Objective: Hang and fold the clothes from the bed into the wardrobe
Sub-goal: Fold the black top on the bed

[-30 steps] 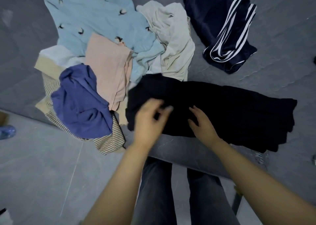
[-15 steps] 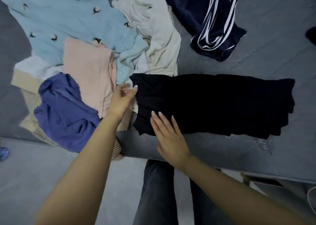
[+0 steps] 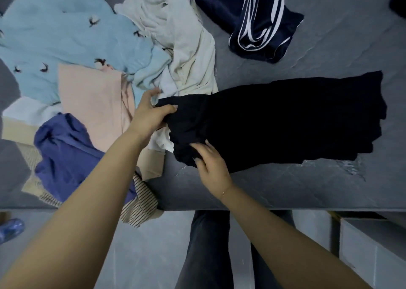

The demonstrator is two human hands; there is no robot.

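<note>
- Bedding: a grey bed point(image 3: 307, 53) fills the upper part of the view, strewn with clothes; its near edge runs across just above the person's legs.
- A black garment point(image 3: 285, 122) lies spread flat on the bed, stretching from the middle of the view out to the right, near the bed's front edge.
- The left hand point(image 3: 151, 115) grips the garment's far left corner, thumb on top of the fabric and fingers curled beneath, bunching the cloth there.
- The right hand point(image 3: 211, 163) pinches the garment's near left corner, fingers closed on a crumpled fold of black cloth.
- Both hands thus hold the same left end of the garment; the rest of it extends away to the right of them.
- Left of the hands lies a heap: a pink piece point(image 3: 92, 100), a purple-blue garment point(image 3: 66, 152) over a striped one point(image 3: 140, 207), a light blue garment with small dark motifs point(image 3: 66, 38), and a cream garment point(image 3: 184, 53).
- A navy garment with white stripes point(image 3: 259, 23) lies farther back, well apart from the hands.
</note>
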